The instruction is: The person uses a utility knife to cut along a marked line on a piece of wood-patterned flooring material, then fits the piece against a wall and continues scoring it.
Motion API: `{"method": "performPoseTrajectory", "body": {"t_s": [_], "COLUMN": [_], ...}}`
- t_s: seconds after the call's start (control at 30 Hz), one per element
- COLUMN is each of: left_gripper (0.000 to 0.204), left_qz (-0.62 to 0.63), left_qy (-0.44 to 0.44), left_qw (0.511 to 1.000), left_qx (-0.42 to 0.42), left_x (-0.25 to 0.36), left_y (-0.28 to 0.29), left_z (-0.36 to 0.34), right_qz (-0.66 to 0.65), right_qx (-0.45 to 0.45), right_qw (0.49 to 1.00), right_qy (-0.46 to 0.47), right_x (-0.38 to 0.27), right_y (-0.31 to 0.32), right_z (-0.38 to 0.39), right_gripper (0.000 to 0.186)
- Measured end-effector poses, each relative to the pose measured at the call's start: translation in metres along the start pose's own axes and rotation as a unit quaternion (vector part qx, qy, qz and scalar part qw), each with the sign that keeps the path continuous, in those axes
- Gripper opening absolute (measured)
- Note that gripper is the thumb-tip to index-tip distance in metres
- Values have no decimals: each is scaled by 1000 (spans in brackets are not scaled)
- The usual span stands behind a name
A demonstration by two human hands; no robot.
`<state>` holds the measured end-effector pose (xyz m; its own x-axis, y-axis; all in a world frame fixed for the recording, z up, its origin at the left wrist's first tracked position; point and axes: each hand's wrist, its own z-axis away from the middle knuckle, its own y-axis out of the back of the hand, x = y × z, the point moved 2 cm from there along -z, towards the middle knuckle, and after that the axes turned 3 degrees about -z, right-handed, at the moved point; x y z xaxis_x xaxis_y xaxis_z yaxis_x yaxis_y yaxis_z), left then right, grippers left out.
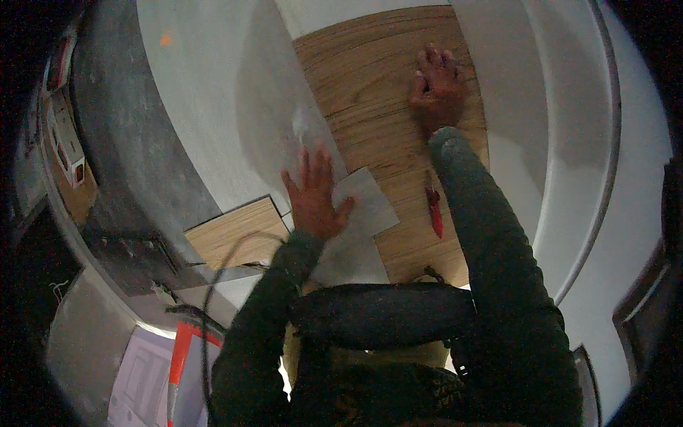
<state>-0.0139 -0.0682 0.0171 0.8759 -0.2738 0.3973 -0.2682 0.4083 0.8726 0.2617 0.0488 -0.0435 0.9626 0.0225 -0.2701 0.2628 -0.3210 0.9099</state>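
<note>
Wood-look planks (pixel 377 78) with dark seams cover a strip of the floor. On them rests my right hand (pixel 442 92), its fingers apart and slightly bent, holding nothing. My left hand (pixel 316 199) lies flat with fingers spread, on the pale grey surface left of the planks. Under its thumb side is a light square piece (pixel 370 203), partly overlapping the planks. A slim red-handled tool (pixel 435 213) lies on the wood beside my right forearm; its exact kind is unclear.
A short cut piece of plank (pixel 238 231) lies left of my left wrist. A white curved-looking wall (pixel 580 92) runs along the right. Boxes (pixel 67 142) stand at the far left. A red-and-white object (pixel 186 363) and a cable (pixel 208 313) are at the lower left.
</note>
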Motion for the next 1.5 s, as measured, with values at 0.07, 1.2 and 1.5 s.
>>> {"method": "performPoseTrajectory", "body": {"t_s": [0.07, 1.2, 1.5], "left_gripper": [109, 123, 130], "left_qz": [-32, 81, 64], "left_qy": [20, 388, 497], "left_qw": [997, 894, 853], "left_qx": [-67, 209, 147], "left_x": [19, -35, -40], "left_y": [-7, 47, 86], "left_z": [44, -29, -97], "right_qz": [-3, 17, 5], "right_qx": [-2, -4, 14], "right_qw": [1000, 1000, 1000], "right_qy": [-7, -6, -7], "right_x": [-13, -15, -19], "right_y": [-2, 19, 20], "right_z": [-1, 0, -1], "right_gripper": [40, 37, 35]}}
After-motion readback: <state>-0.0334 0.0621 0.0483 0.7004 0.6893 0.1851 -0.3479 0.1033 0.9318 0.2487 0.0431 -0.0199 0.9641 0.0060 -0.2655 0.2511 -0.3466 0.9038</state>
